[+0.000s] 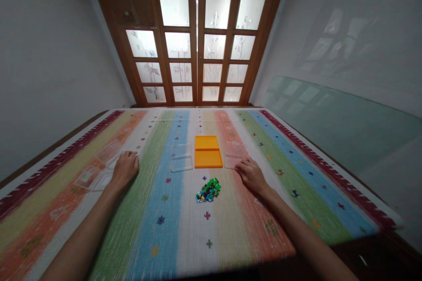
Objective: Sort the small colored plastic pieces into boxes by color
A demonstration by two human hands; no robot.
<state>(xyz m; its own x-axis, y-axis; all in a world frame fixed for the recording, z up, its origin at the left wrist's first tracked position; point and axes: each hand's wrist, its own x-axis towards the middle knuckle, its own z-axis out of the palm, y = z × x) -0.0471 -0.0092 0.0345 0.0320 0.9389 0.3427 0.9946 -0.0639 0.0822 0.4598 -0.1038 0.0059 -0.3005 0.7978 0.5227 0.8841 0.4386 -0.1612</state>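
My right hand [249,173] has its fingers pinched at the near right corner of a clear plastic box [231,161], which lies open just right of an orange case [209,159]. My left hand [127,167] rests on the cloth with its fingers curled in, and nothing shows in them. Beside it, on its left, lie clear plastic boxes [86,177] with open lids. Another open clear box [181,163] sits left of the orange case. Nearer to me is a small heap of shiny green, blue and brown pieces [209,190], too small to make out singly.
A striped, patterned cloth [161,237] covers the table. Its front edge runs close to me, below my forearms. White walls stand on both sides, with a pale glass panel [329,118] against the right one. Wooden doors with frosted panes [180,44] are beyond the table.
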